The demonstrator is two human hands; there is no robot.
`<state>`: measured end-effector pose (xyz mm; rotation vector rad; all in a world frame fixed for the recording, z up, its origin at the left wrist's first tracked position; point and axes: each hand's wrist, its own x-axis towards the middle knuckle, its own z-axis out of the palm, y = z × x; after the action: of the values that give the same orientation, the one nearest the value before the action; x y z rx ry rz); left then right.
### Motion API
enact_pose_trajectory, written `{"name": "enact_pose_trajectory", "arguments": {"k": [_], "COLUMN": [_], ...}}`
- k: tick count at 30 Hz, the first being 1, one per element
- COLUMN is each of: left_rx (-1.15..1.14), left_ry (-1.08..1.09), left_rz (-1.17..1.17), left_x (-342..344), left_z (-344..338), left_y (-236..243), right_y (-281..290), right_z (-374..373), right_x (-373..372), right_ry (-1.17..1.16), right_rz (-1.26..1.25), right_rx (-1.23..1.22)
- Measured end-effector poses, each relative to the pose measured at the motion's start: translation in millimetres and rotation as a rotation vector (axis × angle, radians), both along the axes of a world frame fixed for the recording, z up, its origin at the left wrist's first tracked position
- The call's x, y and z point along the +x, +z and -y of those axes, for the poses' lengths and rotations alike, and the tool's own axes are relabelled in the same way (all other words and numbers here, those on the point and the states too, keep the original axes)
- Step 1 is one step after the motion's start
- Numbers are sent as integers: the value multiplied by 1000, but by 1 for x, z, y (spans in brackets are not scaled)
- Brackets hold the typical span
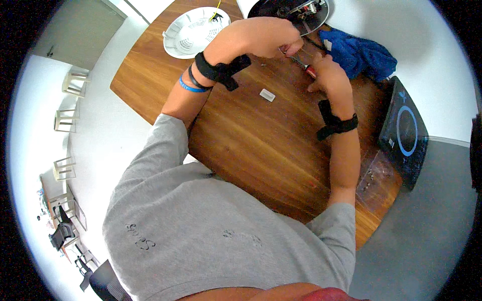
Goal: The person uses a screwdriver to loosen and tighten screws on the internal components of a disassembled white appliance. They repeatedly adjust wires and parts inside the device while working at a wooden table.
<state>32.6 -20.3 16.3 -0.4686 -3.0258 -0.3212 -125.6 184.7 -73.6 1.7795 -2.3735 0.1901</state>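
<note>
The right grip is clamped on a red-handled tool, which sits between both hands, shaft toward the left grip; whether that one pinches anything, I cannot tell. Nearer the body than the grips, a small white piece lies on the table; a blue cloth lies just beyond the right grip.

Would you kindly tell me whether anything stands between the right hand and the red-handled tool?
Nothing visible does: the right hand holds the red-handled tool, its shaft pointing toward the left hand.
</note>
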Motion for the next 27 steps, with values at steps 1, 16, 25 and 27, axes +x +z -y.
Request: {"name": "enact_pose_trajectory", "arguments": {"k": [1,16,25,27], "left_rx": [-16,-262,189,202], "left_ry": [-37,268,337,418], "left_rz": [-13,-41,-345,-328], "left_x": [6,64,114,126], "left_z": [1,-10,-8,-3], "left_y": [-4,-70,-35,-36], "right_y": [0,8,13,18], "right_z": [2,0,-3,-3], "right_x": [-1,-1,2,5], "right_ry": [-14,14,61,73], "right_rz": [9,48,47,56], "right_rx": [1,209,181,247]}}
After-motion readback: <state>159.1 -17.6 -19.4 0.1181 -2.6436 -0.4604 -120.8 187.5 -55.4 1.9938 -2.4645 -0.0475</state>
